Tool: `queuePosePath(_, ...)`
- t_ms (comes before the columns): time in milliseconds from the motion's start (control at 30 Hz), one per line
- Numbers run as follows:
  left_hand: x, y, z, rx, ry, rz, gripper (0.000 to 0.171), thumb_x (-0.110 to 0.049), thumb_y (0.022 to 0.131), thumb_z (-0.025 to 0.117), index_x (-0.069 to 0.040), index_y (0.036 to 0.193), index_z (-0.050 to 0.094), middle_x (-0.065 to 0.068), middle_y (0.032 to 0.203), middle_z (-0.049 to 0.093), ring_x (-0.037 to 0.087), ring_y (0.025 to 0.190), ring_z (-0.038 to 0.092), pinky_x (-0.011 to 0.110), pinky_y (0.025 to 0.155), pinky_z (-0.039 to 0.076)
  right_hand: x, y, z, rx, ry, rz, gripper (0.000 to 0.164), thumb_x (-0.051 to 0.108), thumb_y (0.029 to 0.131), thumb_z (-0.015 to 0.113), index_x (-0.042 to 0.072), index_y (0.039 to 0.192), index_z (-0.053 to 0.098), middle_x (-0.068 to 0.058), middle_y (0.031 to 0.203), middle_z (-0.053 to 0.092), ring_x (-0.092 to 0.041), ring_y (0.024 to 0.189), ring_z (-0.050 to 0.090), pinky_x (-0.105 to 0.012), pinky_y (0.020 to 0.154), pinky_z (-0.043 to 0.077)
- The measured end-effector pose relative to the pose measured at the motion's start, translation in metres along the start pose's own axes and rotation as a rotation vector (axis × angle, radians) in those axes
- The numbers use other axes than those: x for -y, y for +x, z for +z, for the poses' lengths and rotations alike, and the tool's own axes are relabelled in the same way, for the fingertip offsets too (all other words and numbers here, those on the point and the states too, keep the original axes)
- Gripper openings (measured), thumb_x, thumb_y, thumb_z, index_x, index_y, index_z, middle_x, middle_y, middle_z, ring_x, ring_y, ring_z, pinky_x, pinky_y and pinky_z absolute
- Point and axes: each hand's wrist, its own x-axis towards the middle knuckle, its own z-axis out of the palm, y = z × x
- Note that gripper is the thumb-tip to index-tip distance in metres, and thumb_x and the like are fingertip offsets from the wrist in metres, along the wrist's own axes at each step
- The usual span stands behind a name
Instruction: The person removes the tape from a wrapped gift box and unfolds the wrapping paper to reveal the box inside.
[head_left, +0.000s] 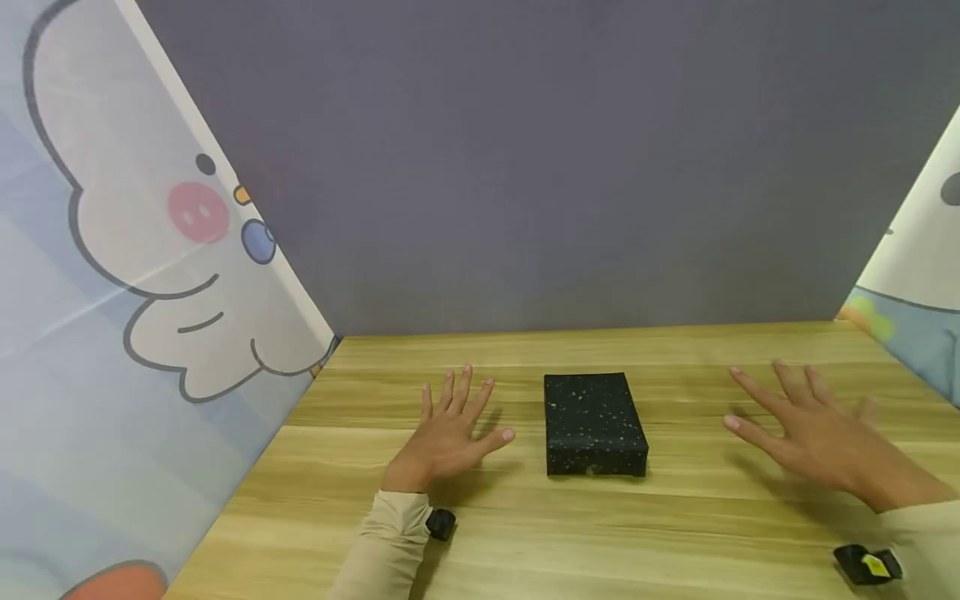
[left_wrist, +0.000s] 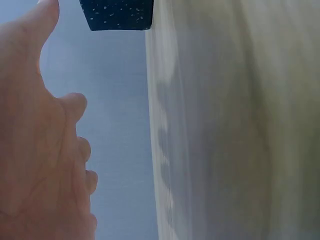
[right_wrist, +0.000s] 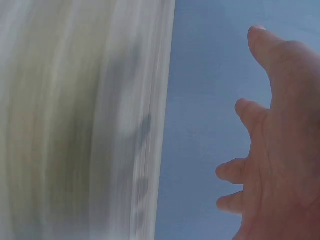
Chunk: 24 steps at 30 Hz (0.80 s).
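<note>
A black speckled block (head_left: 592, 417) with a rounded front edge lies on the wood-grain table between the two hands. To its left, my left hand (head_left: 450, 437) hovers palm down with spread fingers, holding nothing. My right hand (head_left: 813, 433) is farther off on the block's other side, its fingers also spread and nothing in them. Neither hand touches the block. In the left wrist view the block (left_wrist: 118, 14) shows only in part at the top edge, beyond the thumb. The right wrist view holds just the right hand (right_wrist: 285, 135) above the table, without the block.
A plain grey panel (head_left: 562, 167) stands along the table's back edge. Cartoon-printed cloth (head_left: 112, 433) hangs on the left, and more printed cloth (head_left: 918, 250) on the right. The wood-grain tabletop (head_left: 585, 542) stretches in front of the block. Each wrist bears a small black device.
</note>
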Motion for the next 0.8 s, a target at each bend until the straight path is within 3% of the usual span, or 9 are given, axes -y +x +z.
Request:
queuePosePath(200,-0.005,0.000,0.000,-0.010,0.020,0.021,0.089,-0.080,0.093,0.031,-0.026,0.163,0.014,0.005,0.165,-0.011,0.035,0.151,-0.007,0.064,0.114,-0.010,-0.006,-0.001,0.002,-0.001,0.018,0.000,0.082,0.060,0.100,0.049,0.033,0.163,0.003,-0.043,0.154,0.006,-0.073,0.131,-0.004,-0.092,0.072,-0.011)
queuePosePath(567,-0.015,0.005,-0.005,-0.009,0.101,0.039,0.093,-0.086,0.089,0.024,-0.030,0.162,0.011,0.005,0.165,-0.011,0.033,0.151,-0.008,0.070,0.111,-0.009,0.004,0.004,0.000,-0.038,-0.007,-0.051,0.081,0.059,0.098,0.052,0.032,0.163,0.011,-0.038,0.157,0.010,-0.069,0.136,0.004,-0.093,0.076,-0.001)
queuePosePath(800,-0.021,0.002,-0.002,0.020,0.049,0.067,0.098,-0.086,0.087,0.033,-0.030,0.163,0.007,0.005,0.165,-0.010,0.034,0.152,-0.003,0.070,0.109,-0.011,0.020,0.005,0.008,-0.047,-0.027,-0.098,0.082,0.060,0.096,0.055,0.033,0.163,0.015,-0.035,0.158,0.017,-0.066,0.137,0.014,-0.093,0.080,0.004)
